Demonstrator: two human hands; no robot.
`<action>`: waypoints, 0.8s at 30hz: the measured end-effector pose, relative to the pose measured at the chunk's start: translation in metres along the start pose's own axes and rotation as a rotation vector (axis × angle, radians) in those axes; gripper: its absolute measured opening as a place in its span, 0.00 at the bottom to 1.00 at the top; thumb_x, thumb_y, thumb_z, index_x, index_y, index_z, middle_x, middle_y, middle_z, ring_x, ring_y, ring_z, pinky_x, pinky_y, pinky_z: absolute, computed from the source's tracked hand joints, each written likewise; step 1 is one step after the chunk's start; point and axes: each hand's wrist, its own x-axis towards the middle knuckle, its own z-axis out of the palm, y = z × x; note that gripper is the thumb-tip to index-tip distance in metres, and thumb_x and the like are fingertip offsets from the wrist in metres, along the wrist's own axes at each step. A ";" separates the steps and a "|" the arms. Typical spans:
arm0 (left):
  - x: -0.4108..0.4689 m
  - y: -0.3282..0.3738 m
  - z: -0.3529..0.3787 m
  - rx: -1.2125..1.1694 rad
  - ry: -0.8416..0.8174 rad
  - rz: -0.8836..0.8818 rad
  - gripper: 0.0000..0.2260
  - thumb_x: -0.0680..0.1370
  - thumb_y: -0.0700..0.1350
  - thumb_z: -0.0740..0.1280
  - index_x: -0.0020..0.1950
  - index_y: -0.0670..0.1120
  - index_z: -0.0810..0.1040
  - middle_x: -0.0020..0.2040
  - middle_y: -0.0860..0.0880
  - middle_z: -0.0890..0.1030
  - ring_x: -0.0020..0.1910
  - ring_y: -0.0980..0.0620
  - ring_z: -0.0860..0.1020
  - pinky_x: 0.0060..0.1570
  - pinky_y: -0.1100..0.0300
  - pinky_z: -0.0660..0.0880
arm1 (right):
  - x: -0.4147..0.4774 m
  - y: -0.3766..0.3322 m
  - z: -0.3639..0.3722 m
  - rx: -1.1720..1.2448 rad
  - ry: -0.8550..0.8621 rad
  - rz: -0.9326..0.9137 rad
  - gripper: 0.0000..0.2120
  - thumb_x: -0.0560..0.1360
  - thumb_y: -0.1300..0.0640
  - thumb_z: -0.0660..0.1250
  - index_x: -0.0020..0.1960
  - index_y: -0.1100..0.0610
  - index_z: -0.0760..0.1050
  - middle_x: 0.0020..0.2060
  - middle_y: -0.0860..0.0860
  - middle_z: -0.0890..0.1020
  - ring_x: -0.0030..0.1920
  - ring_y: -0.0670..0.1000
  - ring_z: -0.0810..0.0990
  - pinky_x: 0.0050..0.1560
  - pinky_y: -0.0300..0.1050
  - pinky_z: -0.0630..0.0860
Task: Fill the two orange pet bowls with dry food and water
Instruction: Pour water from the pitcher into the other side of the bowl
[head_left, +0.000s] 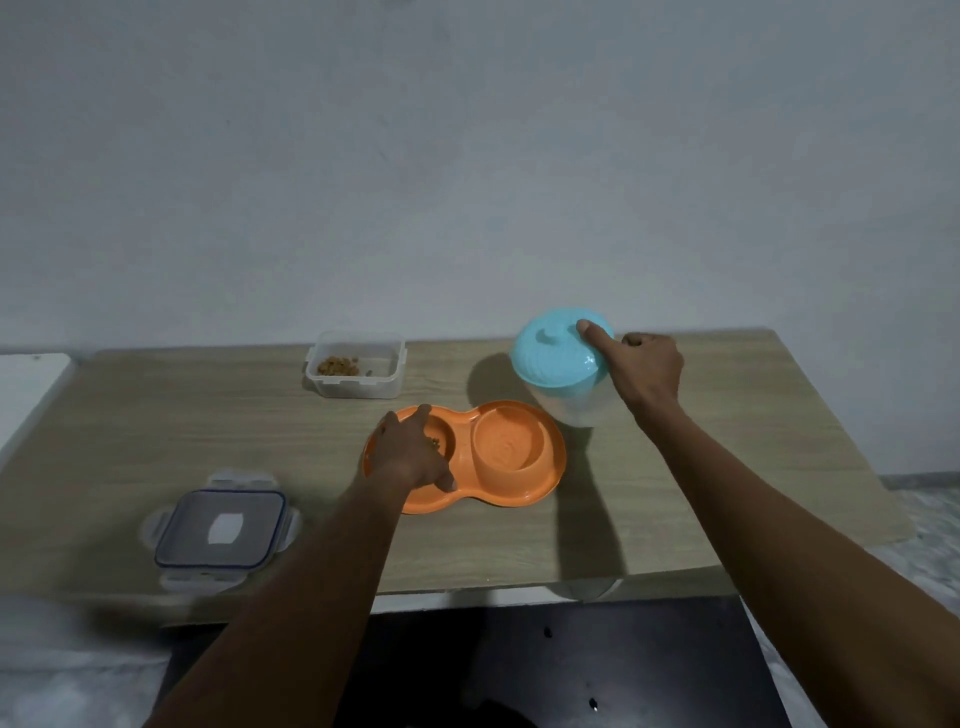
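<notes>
The orange double bowl (519, 500) sits mid-table (727, 467), kibble (434, 442) in its left cup; the left hand (410, 452) lies spread over that cup, gripping nothing; the right hand (647, 369) grasps a tilted clear jug (571, 408), thumb on its blue lid (550, 353), just behind the right cup; a food tub (358, 384) stands further back.

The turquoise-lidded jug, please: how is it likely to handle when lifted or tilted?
The jug looks like clear plastic, so probably stiff and light unless full. Its turquoise lid might slip off when tilted; a finger of the right hand rests on it.
</notes>
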 end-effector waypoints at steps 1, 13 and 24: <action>0.001 -0.001 0.001 0.000 0.007 0.001 0.58 0.57 0.49 0.84 0.79 0.57 0.52 0.79 0.40 0.52 0.77 0.39 0.56 0.70 0.43 0.66 | 0.004 -0.002 0.008 0.029 -0.011 0.009 0.35 0.61 0.31 0.76 0.30 0.64 0.73 0.26 0.55 0.69 0.29 0.51 0.67 0.34 0.48 0.63; 0.004 -0.006 0.005 -0.013 0.056 0.033 0.58 0.57 0.50 0.83 0.79 0.57 0.53 0.80 0.40 0.50 0.78 0.37 0.53 0.71 0.41 0.62 | 0.045 -0.012 0.084 0.247 -0.116 0.179 0.28 0.67 0.35 0.76 0.30 0.57 0.69 0.30 0.52 0.71 0.33 0.50 0.69 0.37 0.48 0.67; -0.003 -0.008 0.003 -0.049 0.028 0.041 0.57 0.59 0.52 0.82 0.79 0.59 0.51 0.81 0.44 0.46 0.79 0.40 0.47 0.72 0.40 0.57 | -0.017 0.037 0.081 0.054 -0.058 0.305 0.36 0.69 0.24 0.60 0.64 0.50 0.73 0.62 0.54 0.79 0.64 0.58 0.76 0.68 0.63 0.71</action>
